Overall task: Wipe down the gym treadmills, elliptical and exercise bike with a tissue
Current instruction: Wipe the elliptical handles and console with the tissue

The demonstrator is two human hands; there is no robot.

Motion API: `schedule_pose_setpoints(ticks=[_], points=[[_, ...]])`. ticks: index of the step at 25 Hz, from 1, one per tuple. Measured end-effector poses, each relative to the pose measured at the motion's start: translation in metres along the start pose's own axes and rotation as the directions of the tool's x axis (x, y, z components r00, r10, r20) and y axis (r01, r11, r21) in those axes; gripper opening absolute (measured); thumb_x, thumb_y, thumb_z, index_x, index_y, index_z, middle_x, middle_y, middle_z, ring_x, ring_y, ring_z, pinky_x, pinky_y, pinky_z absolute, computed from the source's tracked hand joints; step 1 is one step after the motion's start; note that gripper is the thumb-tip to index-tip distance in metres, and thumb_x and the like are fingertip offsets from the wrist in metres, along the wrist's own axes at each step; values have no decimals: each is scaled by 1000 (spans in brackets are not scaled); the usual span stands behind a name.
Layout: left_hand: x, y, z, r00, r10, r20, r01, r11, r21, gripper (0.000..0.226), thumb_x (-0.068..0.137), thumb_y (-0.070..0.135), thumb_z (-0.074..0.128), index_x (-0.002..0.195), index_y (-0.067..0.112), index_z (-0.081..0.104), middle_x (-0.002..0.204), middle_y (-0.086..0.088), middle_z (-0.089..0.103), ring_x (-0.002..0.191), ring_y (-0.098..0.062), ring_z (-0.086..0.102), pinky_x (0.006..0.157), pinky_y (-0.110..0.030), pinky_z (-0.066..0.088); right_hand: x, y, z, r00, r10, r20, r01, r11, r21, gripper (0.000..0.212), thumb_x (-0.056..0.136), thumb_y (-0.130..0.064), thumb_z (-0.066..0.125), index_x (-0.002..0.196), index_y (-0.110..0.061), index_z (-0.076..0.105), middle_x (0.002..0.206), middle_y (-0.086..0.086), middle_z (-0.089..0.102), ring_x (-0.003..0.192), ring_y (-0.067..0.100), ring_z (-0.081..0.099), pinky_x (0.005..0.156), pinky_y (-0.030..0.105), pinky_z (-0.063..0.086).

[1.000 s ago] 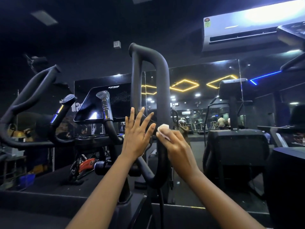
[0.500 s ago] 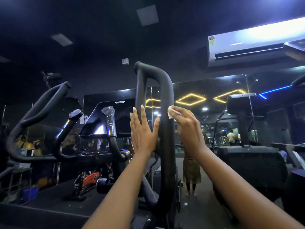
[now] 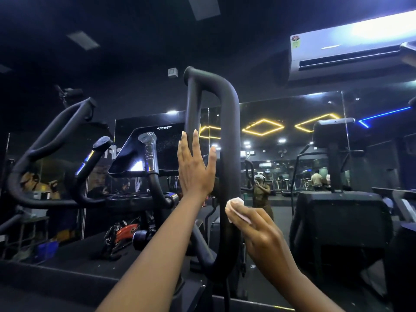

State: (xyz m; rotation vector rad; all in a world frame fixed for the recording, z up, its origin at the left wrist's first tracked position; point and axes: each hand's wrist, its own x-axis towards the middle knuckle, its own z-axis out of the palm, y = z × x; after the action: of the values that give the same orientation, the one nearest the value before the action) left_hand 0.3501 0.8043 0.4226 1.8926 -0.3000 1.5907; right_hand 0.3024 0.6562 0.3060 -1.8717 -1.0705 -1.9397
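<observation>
Sliding down since a moment ago, the crumpled white tissue (image 3: 235,207) now sits low on the matte black looped handlebar (image 3: 228,131). The left hand (image 3: 194,170), fingers straight, presses its left tube. The right hand (image 3: 263,239) pinches the tissue in curled fingers against the right tube.

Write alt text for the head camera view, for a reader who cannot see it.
A person's right hand presses a white tissue against the black looped handle of a gym machine, while the open left hand rests flat on the same handle. Behind are a console screen, a wall mirror and an air conditioner.
</observation>
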Motion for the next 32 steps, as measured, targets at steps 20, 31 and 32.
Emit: schedule_pose_setpoints(ticks=[20,31,32], points=[[-2,2,-3,1000,4,-7,-4,999,-43,82,80,66,8,151,26,19,160,-5,7,146,-24,8,111,-40,24,1,-8,5,908,395,-141,-343,892,294,38,82,-1,57,117,-16,64,119,-4,63,110,3,58,94,18,47],[-2,0,-7,999,16,39,-15,999,-34,81,80,68,8,152,30,13,160,-2,2,147,-23,4,114,-40,20,63,29,4,999,47,-2,-47,993,-105,33,80,0,65,112,-1,66,104,11,66,84,24,63,72,33,57],[-2,0,-8,999,12,48,-10,999,-44,81,79,68,8,152,32,10,160,-1,1,147,-22,4,114,-40,20,59,26,0,999,49,-8,-49,996,-80,30,84,-6,56,112,-3,67,103,11,67,84,23,64,75,30,56]])
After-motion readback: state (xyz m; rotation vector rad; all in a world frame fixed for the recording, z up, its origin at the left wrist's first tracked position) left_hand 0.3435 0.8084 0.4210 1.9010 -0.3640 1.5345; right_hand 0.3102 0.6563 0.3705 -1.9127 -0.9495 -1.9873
